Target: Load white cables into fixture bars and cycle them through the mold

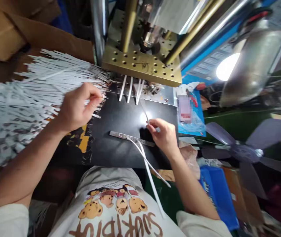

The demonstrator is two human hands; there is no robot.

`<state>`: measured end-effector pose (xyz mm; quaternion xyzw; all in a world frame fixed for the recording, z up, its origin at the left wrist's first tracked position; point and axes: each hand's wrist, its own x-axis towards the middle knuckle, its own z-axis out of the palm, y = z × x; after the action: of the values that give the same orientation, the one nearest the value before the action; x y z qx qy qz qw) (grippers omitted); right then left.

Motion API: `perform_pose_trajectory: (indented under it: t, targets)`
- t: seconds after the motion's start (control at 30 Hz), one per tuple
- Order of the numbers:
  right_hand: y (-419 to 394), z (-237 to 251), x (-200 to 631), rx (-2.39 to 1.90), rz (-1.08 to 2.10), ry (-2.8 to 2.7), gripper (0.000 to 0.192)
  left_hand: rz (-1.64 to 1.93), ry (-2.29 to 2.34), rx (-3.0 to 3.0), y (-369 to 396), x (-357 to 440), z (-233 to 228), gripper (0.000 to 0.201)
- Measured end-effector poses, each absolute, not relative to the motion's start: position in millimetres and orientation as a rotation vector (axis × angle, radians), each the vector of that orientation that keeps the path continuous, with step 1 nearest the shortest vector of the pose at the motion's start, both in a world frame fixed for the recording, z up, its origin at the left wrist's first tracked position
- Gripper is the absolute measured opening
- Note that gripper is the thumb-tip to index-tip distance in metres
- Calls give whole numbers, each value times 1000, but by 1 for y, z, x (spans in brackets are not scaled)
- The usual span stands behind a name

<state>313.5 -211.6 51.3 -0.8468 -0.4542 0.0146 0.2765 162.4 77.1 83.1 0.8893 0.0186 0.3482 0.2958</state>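
Observation:
My left hand (pixel 80 105) is pinched closed at the near edge of a large pile of white strips (pixel 56 75). A tiny pale bit shows at its fingertips, too small to name. My right hand (pixel 163 135) pinches a thin, slender pale piece (pixel 144 111), which points up toward the press. Several white strips (pixel 129 90) stick out toward me from under the press's brass plate (pixel 142 70). Below my right hand, a narrow metal bar (pixel 120 134) lies on the black table (pixel 105 118). Two longer white strips (pixel 150 168) run from the bar over the table's front edge.
Steel and brass posts (pixel 130 26) rise from the press. A lit lamp (pixel 229 65) hangs at the right, above a fan (pixel 245 151). A blue plastic packet (pixel 197 115) lies right of the table. Cardboard (pixel 54 34) walls stand behind the pile. A blue bin (pixel 219 194) sits lower right.

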Motion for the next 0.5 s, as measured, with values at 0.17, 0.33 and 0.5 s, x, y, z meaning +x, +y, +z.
perform_pose_trajectory:
  t: [0.17, 0.33, 0.5]
  targets:
    - [-255, 24, 269, -2034, 4, -1150, 11, 965, 287, 1724, 52, 173, 131, 14]
    - [-251, 21, 258, -2058, -124, -1306, 11, 865, 241, 1687, 30, 168, 104, 22]
    - [-245, 21, 267, -2000, -143, -1415, 12, 754, -78, 2289, -1, 147, 48, 15]
